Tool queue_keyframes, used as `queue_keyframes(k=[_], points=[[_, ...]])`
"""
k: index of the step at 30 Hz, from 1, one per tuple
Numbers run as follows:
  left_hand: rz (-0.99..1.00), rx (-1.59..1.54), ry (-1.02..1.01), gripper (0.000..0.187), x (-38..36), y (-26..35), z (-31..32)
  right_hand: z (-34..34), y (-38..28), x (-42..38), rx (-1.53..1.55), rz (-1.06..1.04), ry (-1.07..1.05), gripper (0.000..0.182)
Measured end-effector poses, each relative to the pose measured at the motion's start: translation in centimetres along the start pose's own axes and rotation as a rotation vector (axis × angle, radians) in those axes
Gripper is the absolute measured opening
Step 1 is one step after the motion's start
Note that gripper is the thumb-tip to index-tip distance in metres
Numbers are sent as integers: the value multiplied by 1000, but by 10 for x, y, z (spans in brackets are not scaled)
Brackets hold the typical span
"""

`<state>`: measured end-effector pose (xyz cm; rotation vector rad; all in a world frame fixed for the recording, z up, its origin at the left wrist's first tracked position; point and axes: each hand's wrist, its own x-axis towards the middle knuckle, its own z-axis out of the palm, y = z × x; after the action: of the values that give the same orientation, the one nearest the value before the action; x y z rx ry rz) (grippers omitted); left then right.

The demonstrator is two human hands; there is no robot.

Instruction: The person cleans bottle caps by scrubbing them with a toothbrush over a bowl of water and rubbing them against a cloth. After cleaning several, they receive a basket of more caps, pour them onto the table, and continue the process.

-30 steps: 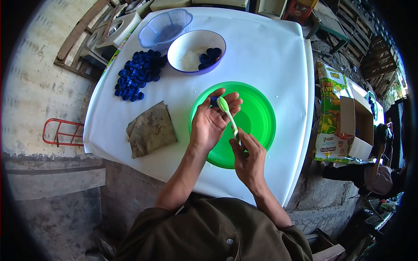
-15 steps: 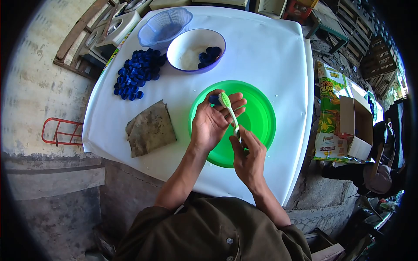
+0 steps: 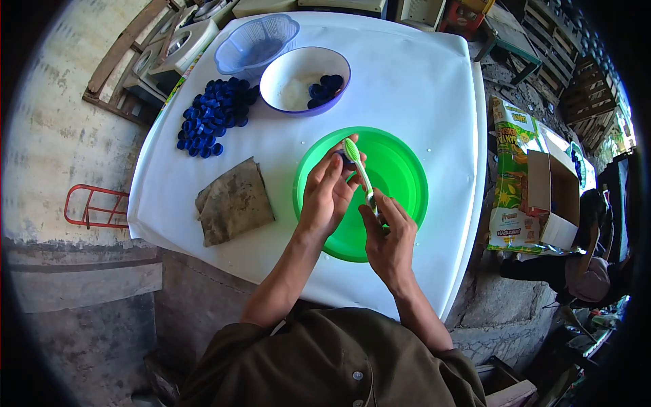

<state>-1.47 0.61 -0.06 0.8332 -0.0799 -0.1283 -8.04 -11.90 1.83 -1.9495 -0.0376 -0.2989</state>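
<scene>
Above the green basin (image 3: pixel 413 203), my left hand (image 3: pixel 327 193) has its thumb and fingers around a dark blue cap (image 3: pixel 345 161). My right hand (image 3: pixel 391 237) grips the handle of a green and white toothbrush (image 3: pixel 361 171), whose bristle head lies against the cap. Up and to the left, a white bowl with a purple rim (image 3: pixel 285 83) holds several dark blue caps (image 3: pixel 326 89). A heap of similar blue caps (image 3: pixel 210 115) lies on the white table cover at the left.
A pale blue basket (image 3: pixel 254 44) stands behind the bowl. A stained brown cloth (image 3: pixel 236 202) lies left of the basin on the white table (image 3: pixel 400 68). An open cardboard box (image 3: pixel 559 197) and a seated person (image 3: pixel 588 279) are off to the right.
My left thumb and fingers have closed round the cap, which earlier lay on the open fingers. The toothbrush head has shifted slightly up with it.
</scene>
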Motion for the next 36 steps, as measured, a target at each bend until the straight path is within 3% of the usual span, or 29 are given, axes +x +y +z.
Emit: queue_keyframes(k=[4, 9, 16, 20, 26, 27, 31, 36], points=[[50, -86, -5, 51, 6, -3, -11, -3, -1, -7, -37, -7, -33, 29], [39, -44, -79, 36, 3, -3, -9, -9, 1, -2, -39, 19, -25, 30], [-17, -223, -23, 40, 5, -2, -16, -6, 3, -11, -12, -12, -43, 28], [-62, -141, -176, 44, 2, -3, -8, -16, -1, -3, -27, 11, -37, 27], [37, -279, -69, 42, 4, 10, -22, -40, 3, -8, -61, -2, -180, 26], [70, -282, -16, 33, 5, 17, -19, -47, 4, -9, -78, -1, -218, 27], [59, 554, 8, 26, 4, 26, -15, -71, -4, 4, -225, 171, -248, 20], [-13, 1060, -144, 24, -1, -2, -14, -81, 13, 16, -364, 98, -239, 18]])
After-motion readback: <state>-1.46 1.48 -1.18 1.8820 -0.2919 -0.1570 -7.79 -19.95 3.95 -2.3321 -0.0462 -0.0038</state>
